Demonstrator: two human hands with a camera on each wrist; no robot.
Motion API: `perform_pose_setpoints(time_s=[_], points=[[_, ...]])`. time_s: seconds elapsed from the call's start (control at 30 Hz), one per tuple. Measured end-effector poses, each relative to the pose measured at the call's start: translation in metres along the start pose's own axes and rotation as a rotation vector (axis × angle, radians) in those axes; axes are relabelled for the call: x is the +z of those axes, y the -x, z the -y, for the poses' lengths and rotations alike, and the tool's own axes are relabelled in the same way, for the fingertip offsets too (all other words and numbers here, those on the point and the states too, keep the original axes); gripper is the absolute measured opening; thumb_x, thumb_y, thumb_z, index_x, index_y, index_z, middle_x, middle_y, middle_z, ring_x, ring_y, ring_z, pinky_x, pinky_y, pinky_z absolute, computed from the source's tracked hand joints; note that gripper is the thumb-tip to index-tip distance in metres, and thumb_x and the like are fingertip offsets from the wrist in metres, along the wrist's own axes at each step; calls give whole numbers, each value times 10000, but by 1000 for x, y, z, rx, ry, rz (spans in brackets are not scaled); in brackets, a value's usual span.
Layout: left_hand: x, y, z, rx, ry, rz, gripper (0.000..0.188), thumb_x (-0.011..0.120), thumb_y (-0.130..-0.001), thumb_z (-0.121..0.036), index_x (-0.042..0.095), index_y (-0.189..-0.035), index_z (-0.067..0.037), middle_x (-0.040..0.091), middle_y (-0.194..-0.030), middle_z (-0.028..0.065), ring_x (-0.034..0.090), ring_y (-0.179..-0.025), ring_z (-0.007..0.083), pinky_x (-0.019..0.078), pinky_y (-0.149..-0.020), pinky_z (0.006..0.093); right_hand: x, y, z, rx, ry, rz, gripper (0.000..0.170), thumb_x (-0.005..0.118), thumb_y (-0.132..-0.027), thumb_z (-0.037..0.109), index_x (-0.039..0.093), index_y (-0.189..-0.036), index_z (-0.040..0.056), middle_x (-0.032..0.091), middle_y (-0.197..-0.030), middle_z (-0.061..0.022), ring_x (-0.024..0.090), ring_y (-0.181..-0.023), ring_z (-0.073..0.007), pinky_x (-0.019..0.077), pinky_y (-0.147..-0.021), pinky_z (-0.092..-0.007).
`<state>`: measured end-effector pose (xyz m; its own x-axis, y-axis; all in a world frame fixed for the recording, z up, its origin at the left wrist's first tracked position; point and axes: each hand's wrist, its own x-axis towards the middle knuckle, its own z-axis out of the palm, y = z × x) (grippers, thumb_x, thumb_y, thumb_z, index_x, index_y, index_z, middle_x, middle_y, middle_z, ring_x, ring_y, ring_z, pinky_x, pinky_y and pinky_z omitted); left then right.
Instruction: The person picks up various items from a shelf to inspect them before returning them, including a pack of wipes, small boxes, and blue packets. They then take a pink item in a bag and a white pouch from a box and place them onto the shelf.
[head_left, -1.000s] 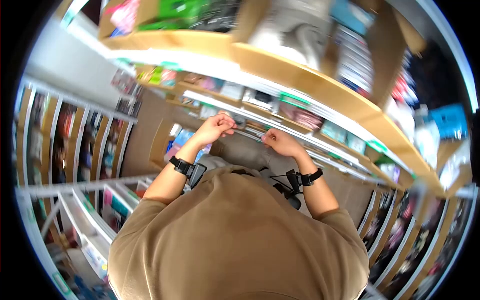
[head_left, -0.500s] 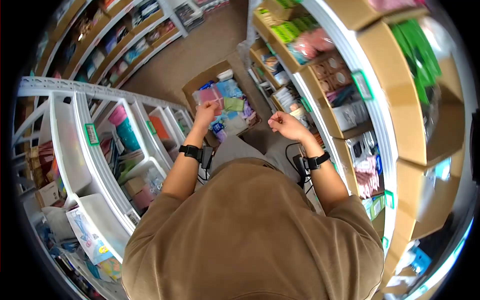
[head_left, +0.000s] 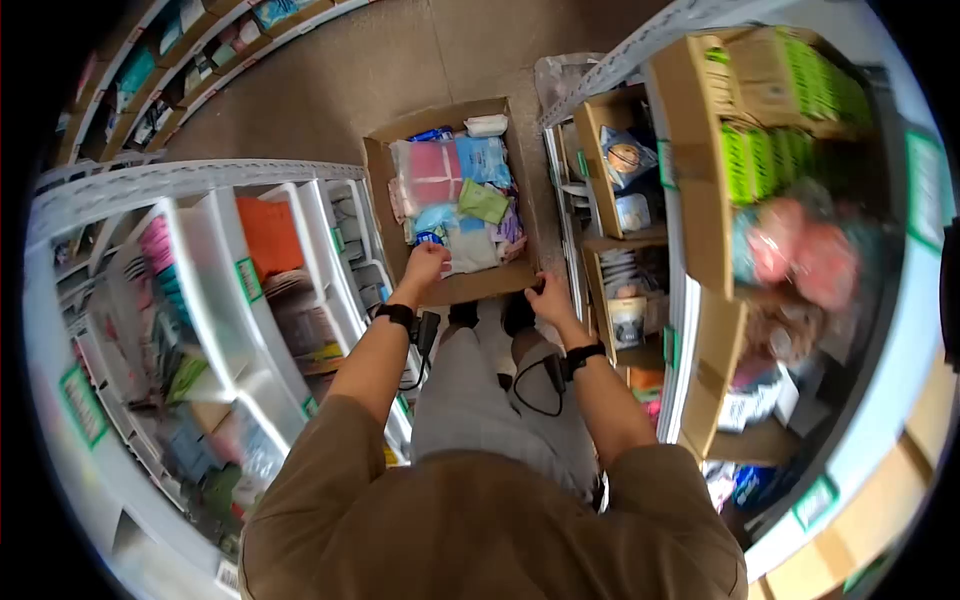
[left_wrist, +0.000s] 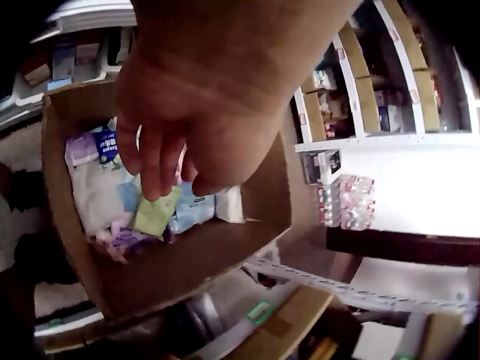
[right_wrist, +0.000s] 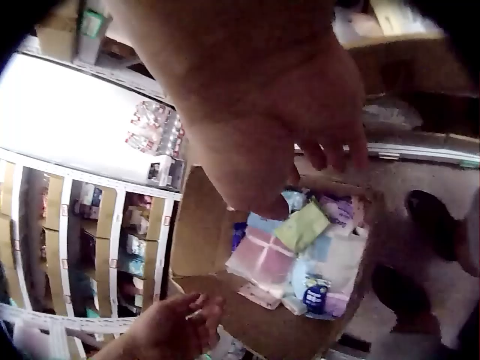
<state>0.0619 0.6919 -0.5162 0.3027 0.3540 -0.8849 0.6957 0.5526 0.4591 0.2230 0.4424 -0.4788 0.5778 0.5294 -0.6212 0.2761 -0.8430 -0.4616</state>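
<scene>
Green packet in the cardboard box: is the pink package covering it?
No: the head view shows the green packet lying uncovered beside the pink package inside the cardboard box.

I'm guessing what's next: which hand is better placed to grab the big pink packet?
Probably left: from above, the left hand looks nearer the pink packet, on the same side of the box. The right hand is by the near right corner.

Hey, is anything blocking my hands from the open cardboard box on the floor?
Nothing visible does: the left hand is at the near left corner of the cardboard box, the right hand by its near right corner. White plastic bins on the left and cardboard bins on the right only flank the way.
</scene>
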Motion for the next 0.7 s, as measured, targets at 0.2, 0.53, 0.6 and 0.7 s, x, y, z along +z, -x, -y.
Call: perform_pose_setpoints(time_s=[0.2, 0.53, 0.6, 0.7], points=[[45, -193, 36, 293, -532, -233, 525, 714, -786, -270, 570, -1192, 29, 640, -1155, 270, 617, -1088, 409, 490, -946, 427, 76, -57, -68, 128, -186, -169, 416, 621, -936, 247, 484, -1210, -34, 597, -1098, -235, 595, -1000, -443, 485, -849, -480], [69, -334, 72, 125, -802, -120, 595, 771, -793, -416, 615, -1155, 30, 687, -1013, 263, 670, -965, 395, 537, -823, 447, 65, -89, -68, 149, -62, 40, 189, 601, -932, 150, 525, -903, -20, 582, -868, -240, 576, -864, -436, 449, -742, -500], [79, -327, 83, 216, -829, -126, 557, 739, -808, -442, 643, -1112, 15, 682, -995, 270, 664, -949, 409, 534, -821, 459, 67, -90, -71, 156, -60, 43, 198, 615, -923, 153, 521, -920, -21, 583, -899, -242, 575, -881, -436, 453, -762, -498], [88, -240, 34, 336, -840, -154, 407, 658, -834, -352, 677, -1005, 17, 673, -923, 297, 660, -896, 455, 535, -804, 508, 59, -76, -65, 136, -21, 39, 252, 648, -902, 169, 518, -992, -27, 583, -994, -249, 577, -944, -431, 463, -819, -486]])
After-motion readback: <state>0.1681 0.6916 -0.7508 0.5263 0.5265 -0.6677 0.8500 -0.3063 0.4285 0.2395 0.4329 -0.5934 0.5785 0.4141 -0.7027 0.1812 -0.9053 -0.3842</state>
